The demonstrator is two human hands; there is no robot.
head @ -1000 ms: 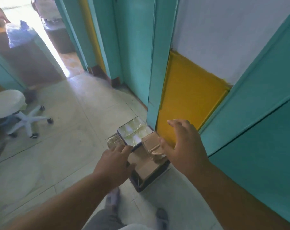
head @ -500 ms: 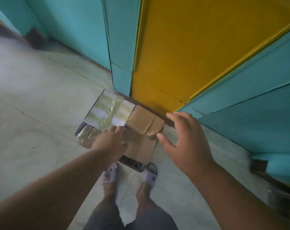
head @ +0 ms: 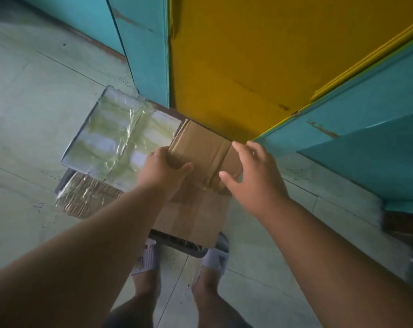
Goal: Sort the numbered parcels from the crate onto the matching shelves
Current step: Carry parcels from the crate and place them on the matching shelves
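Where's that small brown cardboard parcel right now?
Centre of the head view: the small cardboard parcel tops the crate, beside the tape-wrapped parcel, below the yellow panel, left hand gripping it, right hand open alongside.

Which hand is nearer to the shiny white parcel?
Left. The left hand is at the right edge of the white parcel, fingers on the brown parcel beside it. The right hand is farther right, across that brown parcel.

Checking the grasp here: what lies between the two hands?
In the head view, the small brown cardboard parcel spans the gap: left hand on its left edge, right hand open by its right edge.
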